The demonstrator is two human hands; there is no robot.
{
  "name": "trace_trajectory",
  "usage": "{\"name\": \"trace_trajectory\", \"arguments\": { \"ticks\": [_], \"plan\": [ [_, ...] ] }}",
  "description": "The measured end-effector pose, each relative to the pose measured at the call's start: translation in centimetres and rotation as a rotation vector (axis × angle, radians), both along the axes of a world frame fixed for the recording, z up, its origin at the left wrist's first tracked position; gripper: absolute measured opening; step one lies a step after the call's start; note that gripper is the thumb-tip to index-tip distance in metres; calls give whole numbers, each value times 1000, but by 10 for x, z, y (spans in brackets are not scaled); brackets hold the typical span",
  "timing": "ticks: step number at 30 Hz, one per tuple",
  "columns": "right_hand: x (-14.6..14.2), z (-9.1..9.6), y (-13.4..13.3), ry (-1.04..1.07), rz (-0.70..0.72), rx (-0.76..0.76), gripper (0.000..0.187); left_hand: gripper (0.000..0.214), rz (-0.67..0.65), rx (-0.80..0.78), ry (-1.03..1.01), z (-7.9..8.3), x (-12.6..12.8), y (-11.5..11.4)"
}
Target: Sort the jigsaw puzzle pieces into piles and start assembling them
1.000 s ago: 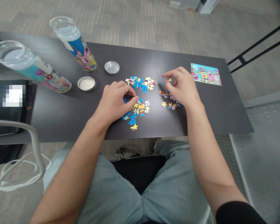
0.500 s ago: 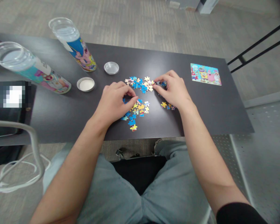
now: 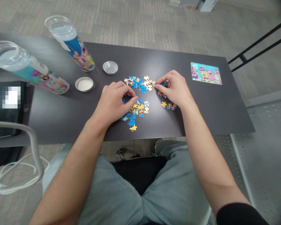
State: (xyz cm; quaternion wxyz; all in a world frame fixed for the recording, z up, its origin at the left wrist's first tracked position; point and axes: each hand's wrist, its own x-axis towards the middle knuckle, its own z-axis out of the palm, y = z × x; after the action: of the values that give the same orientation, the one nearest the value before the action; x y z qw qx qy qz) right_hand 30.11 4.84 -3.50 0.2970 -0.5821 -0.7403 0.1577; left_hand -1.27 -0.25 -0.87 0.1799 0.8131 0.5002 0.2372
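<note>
My right hand [image 3: 174, 87] is closed in a pinch on a small jigsaw puzzle piece [image 3: 154, 83] with some yellow on it. That piece sits at the right edge of a pile of blue and tan puzzle pieces [image 3: 138, 83]. My left hand [image 3: 115, 101] has thumb and forefinger together; what they hold, if anything, is hidden. Beneath and beside it lies a second group of blue and yellow pieces [image 3: 140, 107], partly covered by the hand. Under and below my right hand are more pieces [image 3: 164, 104], some hidden by its fingers.
A cartoon picture card [image 3: 206, 73] lies at the table's right. Toward the left stand two clear tubes with printed wraps, a blue one [image 3: 77, 50] and a teal one [image 3: 44, 75]. Near them are a clear lid [image 3: 110, 67] and a white-lined lid [image 3: 84, 84]. A white cable [image 3: 35, 140] loops at far left.
My right hand has shifted very slightly, uncovering more of the pieces beneath its fingers. My left hand keeps its pinch in place. The view has moved a little.
</note>
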Motion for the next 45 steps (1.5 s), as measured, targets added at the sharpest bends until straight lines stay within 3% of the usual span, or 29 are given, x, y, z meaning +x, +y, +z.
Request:
{"name": "trace_trajectory", "arguments": {
  "ticks": [8,13,18,28,32,36,45],
  "plan": [
    [-5,11,-11,92,34,-153,12,12,0,-11,-10,0,-1,0],
    [-8,8,-10,22,46,-5,14,14,-2,-8,-2,-1,-1,1],
    [-7,6,-9,-51,45,-33,15,14,5,-39,19,0,0,1],
    [-12,0,-8,293,84,-124,14,12,12,-27,13,0,-1,0],
    [-5,-5,-3,443,72,-115,30,10,6,-8,-2,-3,-1,1],
    [-7,2,-6,519,150,-149,47,11,4,19,-124,-6,0,1],
    [-48,11,-26,626,386,-242,70,29,-44,45,-430,-5,8,0]
  ]
}}
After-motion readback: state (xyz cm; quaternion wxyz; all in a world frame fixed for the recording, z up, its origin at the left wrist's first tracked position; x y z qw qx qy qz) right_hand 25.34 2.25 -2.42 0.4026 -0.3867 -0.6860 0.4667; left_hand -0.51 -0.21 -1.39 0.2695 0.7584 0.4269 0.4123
